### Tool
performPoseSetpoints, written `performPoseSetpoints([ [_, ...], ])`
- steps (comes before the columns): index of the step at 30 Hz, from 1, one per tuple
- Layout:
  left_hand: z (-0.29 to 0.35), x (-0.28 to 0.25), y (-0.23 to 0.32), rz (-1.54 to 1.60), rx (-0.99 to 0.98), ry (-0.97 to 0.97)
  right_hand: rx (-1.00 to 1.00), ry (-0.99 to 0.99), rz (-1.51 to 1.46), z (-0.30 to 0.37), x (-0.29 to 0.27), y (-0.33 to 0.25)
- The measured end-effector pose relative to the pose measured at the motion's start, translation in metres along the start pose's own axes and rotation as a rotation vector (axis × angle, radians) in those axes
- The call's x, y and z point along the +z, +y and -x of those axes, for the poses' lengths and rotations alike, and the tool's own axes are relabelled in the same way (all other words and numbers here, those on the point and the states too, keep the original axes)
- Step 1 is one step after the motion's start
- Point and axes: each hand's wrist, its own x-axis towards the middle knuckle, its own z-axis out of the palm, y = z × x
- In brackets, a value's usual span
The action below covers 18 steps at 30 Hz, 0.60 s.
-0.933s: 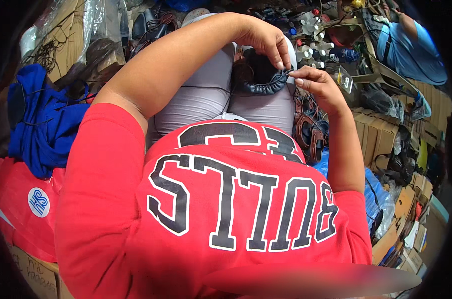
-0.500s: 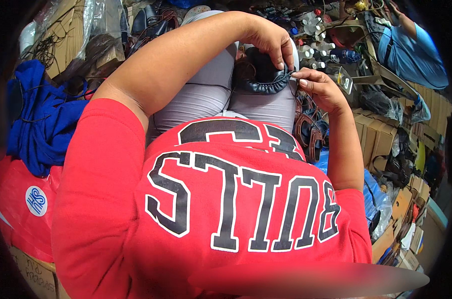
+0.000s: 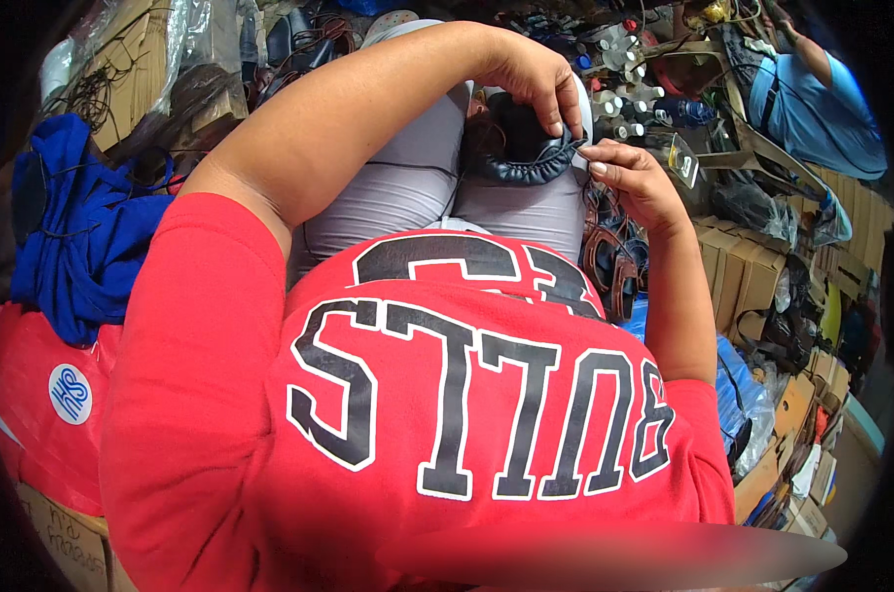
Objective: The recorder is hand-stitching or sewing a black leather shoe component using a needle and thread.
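**Two hands on one dark padded piece**

Seen from above: one red jersey (image 3: 417, 414) with large black-and-white lettering, filling the lower frame. Below the jersey's hem, one pair of grey trousers (image 3: 407, 187) over the lap. At far left, one blue garment (image 3: 82, 227) heaped above one red bag (image 3: 42, 395) with a round white badge. At right, stacked cardboard boxes (image 3: 743, 266), too jumbled to count, and one other person in a light blue shirt (image 3: 812, 109) at the upper right corner. Beside the right thigh, a pile of brown leather strapwork (image 3: 609, 261).

On the lap, one dark padded leather piece (image 3: 516, 148), curved, its rim rolled. Left hand (image 3: 526, 74) arched over its top, fingers curled down and pinching the rim. Right hand (image 3: 629, 178) just beside the rim's right end, thumb and forefinger closed together; a thin thread seems to run there, but cannot tell for certain what is pinched.
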Motion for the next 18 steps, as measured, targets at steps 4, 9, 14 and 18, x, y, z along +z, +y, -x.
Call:
performPoseSetpoints([
  [4, 0.001, 0.001, 0.001, 0.014, -0.011, 0.015, -0.101, 0.088, 0.41, 0.011, 0.01, -0.019],
  [9, -0.001, 0.001, 0.002, 0.009, -0.009, 0.001, -0.175, 0.064, 0.475, 0.013, 0.012, -0.028],
  [14, 0.0, 0.002, 0.001, -0.028, 0.01, 0.018, -0.138, 0.029, 0.277, 0.001, 0.006, -0.01],
  [18, 0.001, 0.002, 0.001, -0.019, -0.006, 0.022, -0.102, 0.006, 0.026, -0.003, 0.004, 0.004],
])
